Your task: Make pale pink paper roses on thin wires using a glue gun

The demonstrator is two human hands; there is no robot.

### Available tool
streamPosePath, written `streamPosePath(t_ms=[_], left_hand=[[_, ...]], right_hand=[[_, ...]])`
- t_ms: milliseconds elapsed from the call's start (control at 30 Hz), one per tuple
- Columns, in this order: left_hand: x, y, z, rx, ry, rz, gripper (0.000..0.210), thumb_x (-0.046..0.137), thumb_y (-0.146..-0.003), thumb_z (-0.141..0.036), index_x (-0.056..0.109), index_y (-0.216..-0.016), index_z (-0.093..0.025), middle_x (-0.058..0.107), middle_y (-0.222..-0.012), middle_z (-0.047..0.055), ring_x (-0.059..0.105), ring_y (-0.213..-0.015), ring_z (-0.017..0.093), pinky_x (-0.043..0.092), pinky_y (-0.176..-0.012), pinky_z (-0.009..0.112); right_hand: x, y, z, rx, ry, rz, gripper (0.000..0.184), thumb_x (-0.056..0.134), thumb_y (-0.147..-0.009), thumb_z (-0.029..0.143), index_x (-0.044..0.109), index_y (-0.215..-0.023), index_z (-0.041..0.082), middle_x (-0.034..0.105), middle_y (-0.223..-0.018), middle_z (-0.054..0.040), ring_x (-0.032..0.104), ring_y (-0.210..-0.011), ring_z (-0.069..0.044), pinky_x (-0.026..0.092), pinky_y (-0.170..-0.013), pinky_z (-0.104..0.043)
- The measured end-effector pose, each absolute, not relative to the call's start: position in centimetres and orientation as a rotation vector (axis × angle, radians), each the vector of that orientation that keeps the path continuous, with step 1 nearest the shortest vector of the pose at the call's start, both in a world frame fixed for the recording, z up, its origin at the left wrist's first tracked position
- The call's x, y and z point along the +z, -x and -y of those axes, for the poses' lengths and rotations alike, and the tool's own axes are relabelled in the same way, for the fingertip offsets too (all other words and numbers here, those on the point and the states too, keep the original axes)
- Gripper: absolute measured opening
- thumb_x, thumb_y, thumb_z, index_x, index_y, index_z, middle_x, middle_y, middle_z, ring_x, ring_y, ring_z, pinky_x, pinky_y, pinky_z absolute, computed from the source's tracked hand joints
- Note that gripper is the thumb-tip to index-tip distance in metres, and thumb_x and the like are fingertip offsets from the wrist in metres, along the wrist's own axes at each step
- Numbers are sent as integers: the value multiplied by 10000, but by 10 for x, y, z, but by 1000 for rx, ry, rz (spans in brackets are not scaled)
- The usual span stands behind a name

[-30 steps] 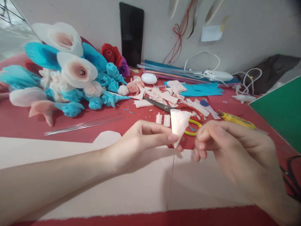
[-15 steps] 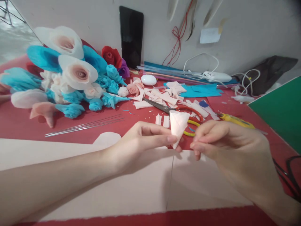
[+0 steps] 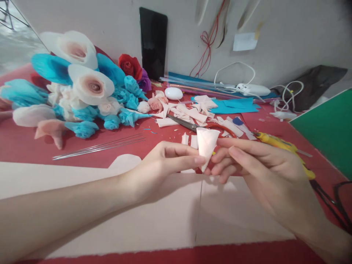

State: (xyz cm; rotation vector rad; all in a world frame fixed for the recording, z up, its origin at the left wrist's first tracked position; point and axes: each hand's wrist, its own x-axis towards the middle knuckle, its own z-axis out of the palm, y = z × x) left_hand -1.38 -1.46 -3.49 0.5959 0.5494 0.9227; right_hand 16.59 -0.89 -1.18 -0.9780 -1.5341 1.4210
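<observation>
Between the thumb and fingers of my left hand [image 3: 173, 157] is a small pale pink paper cone [image 3: 206, 143], its point down and its wide end up. My right hand [image 3: 255, 165] is just to the right of the cone with its fingers apart and partly bent; the fingertips come close to the cone's right side, and whether they touch it I cannot tell. Under both hands lies a large pale pink paper sheet [image 3: 154, 216] with a crease down it. Scissors [image 3: 187, 124] with red and yellow handles lie behind the cone, their handles partly hidden.
Paper flowers [image 3: 93, 86] in white, blue and pink are heaped at the left. Thin metal wires [image 3: 99, 147] lie before them. Paper scraps [image 3: 189, 112], a blue sheet [image 3: 233, 105] and a white mouse [image 3: 173, 93] are farther back. A yellow cutter [image 3: 277, 141] lies at the right near a green board [image 3: 327, 128].
My right hand has opened from a pinch and moved left, bringing its fingers nearer to the cone. The left hand keeps its hold, with the cone shifted slightly left.
</observation>
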Motion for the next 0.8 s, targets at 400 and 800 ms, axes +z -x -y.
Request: streamPosePath(t_ms=[400, 800], left_hand=[[-33, 13, 15, 904, -596, -625, 128, 653, -737, -158, 677, -628, -94, 645, -645, 37, 613, -658, 124, 496, -656, 206], [-33, 14, 16, 899, -629, -733, 139, 677, -718, -244, 667, -646, -126, 596, -644, 18, 532, -599, 103, 453, -683, 247]], right_hand=[[-9, -166, 6, 1435, 1035, 1444, 86, 563, -872, 218, 598, -950, 227, 675, -886, -30, 663, -722, -156, 578, -576, -202], [-9, -165, 6, 1341, 1041, 1480, 46, 610, -841, 218, 597, -884, 228, 679, -897, -3, 663, -771, -138, 580, -606, -168]])
